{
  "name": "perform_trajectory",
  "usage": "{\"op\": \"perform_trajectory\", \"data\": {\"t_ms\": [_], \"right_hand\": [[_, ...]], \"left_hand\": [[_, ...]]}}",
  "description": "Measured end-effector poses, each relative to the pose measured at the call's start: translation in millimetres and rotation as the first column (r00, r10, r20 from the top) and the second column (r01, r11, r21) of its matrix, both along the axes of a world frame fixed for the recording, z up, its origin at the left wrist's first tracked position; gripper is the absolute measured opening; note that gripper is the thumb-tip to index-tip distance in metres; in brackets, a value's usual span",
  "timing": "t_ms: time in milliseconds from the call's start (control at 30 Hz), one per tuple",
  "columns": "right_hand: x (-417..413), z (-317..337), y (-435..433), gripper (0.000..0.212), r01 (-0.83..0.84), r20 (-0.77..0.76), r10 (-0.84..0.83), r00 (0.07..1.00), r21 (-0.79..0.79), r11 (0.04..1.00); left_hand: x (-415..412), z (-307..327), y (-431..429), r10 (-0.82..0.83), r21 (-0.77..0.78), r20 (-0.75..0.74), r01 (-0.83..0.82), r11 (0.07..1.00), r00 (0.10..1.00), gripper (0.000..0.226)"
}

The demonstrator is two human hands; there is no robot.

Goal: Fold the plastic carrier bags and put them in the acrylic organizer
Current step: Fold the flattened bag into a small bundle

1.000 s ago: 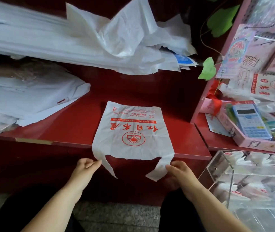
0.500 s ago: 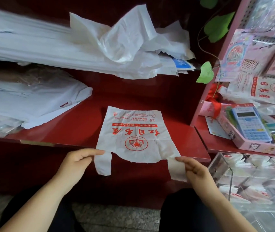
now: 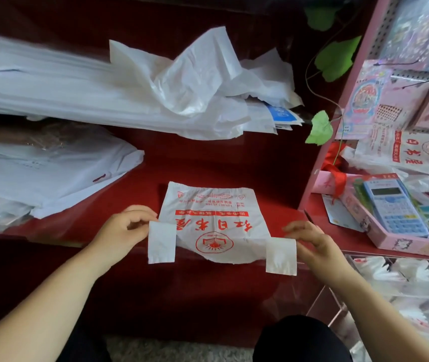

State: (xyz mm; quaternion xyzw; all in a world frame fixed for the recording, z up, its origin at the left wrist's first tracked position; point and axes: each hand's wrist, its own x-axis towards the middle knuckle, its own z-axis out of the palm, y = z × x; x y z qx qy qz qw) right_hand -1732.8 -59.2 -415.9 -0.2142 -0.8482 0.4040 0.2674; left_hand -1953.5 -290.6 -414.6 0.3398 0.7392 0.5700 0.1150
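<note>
Now the white carrier bag (image 3: 213, 226) with red print lies flat on the red counter (image 3: 208, 163), close to its front edge, so it is easy to fold. The left hand (image 3: 122, 231) pinches the left handle (image 3: 161, 242), and the right hand (image 3: 315, 244) pinches the right handle (image 3: 281, 256). I think this keeps the bag smooth and straight. The acrylic organizer (image 3: 404, 291) sits low on the right, with folded bags (image 3: 391, 270) inside. More white bags (image 3: 182, 82) are piled at the back.
</note>
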Motion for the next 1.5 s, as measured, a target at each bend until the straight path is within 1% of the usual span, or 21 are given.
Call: {"op": "perform_trajectory", "data": {"t_ms": [67,133,200,267,367,433,467,600,700,767,900,1000,1067,1133,1233,1300,1367,1400,1433,1467,1500], "right_hand": [[-17,5,9,0.040,0.035,-0.061,-0.044,0.997,-0.140,0.990],[-37,6,21,0.034,0.120,-0.038,-0.131,0.991,-0.213,0.970],[-58,1,33,0.036,0.162,0.058,-0.153,0.986,-0.195,0.967],[-79,-5,42,0.037,0.181,0.182,-0.154,0.971,-0.144,0.973],[-105,-11,53,0.030,0.247,0.275,-0.190,0.943,-0.193,0.949],[-118,-14,60,0.034,0.312,0.350,-0.220,0.911,-0.232,0.921],[-124,-15,64,0.035,0.342,0.390,-0.231,0.891,-0.244,0.907],[-144,-17,75,0.029,0.412,0.518,-0.221,0.826,-0.288,0.864],[-150,-19,80,0.026,0.432,0.556,-0.218,0.802,-0.287,0.855],[-152,-21,82,0.027,0.434,0.558,-0.220,0.800,-0.286,0.855],[-157,-22,83,0.056,0.483,0.547,-0.285,0.788,-0.261,0.836],[-151,-18,82,0.054,0.482,0.515,-0.243,0.822,-0.403,0.778],[-141,-15,79,0.049,0.432,0.465,-0.191,0.865,-0.495,0.753],[-134,-17,77,0.039,0.376,0.416,-0.162,0.895,-0.508,0.775],[-130,-20,74,0.020,0.362,0.409,-0.184,0.894,-0.417,0.834],[-130,-21,72,0.023,0.367,0.406,-0.205,0.890,-0.374,0.852],[-130,-20,71,0.025,0.370,0.405,-0.209,0.890,-0.373,0.851],[-129,-19,70,0.025,0.369,0.405,-0.206,0.891,-0.381,0.848],[-129,-18,70,0.026,0.368,0.404,-0.203,0.892,-0.389,0.844],[-129,-18,70,0.027,0.368,0.406,-0.201,0.891,-0.390,0.844],[-129,-19,70,0.027,0.374,0.414,-0.207,0.886,-0.378,0.846]], "left_hand": [[-9,1,14,0.054,0.029,0.113,-0.058,0.998,0.992,0.031],[-22,-4,30,0.133,0.021,0.220,-0.141,0.990,0.966,0.027],[-34,-12,43,0.227,-0.045,0.293,-0.224,0.974,0.929,0.018],[-44,-21,55,0.276,-0.114,0.296,-0.253,0.961,0.914,0.018],[-54,-24,66,0.328,-0.146,0.316,-0.296,0.944,0.890,0.025],[-59,-22,72,0.340,-0.170,0.331,-0.298,0.939,0.881,0.026],[-61,-21,74,0.337,-0.211,0.304,-0.283,0.936,0.891,0.028],[-70,-27,81,0.273,-0.422,0.000,-0.247,0.872,0.962,0.039],[-71,-32,84,0.207,-0.517,-0.106,-0.232,0.824,0.973,0.038],[-69,-35,86,0.182,-0.574,-0.190,-0.259,0.776,0.965,0.046],[-68,-39,88,0.158,-0.591,-0.340,-0.341,0.731,0.927,0.045],[-67,-38,88,0.062,-0.638,-0.472,-0.389,0.664,0.880,0.050],[-65,-38,91,-0.010,-0.659,-0.539,-0.414,0.627,0.842,0.058],[-63,-39,93,-0.041,-0.663,-0.569,-0.429,0.614,0.821,0.071],[-61,-39,87,0.079,-0.644,-0.549,-0.482,0.595,0.832,0.087],[-59,-39,80,0.121,-0.585,-0.569,-0.503,0.636,0.814,0.085],[-53,-40,76,0.009,-0.562,-0.591,-0.419,0.713,0.807,0.091],[-48,-42,74,-0.093,-0.581,-0.580,-0.331,0.744,0.809,0.102],[-42,-43,74,-0.197,-0.625,-0.543,-0.236,0.744,0.816,0.118],[-38,-46,75,-0.274,-0.673,-0.498,-0.168,0.720,0.823,0.131],[-36,-49,76,-0.322,-0.707,-0.468,-0.131,0.695,0.823,0.138]]}}
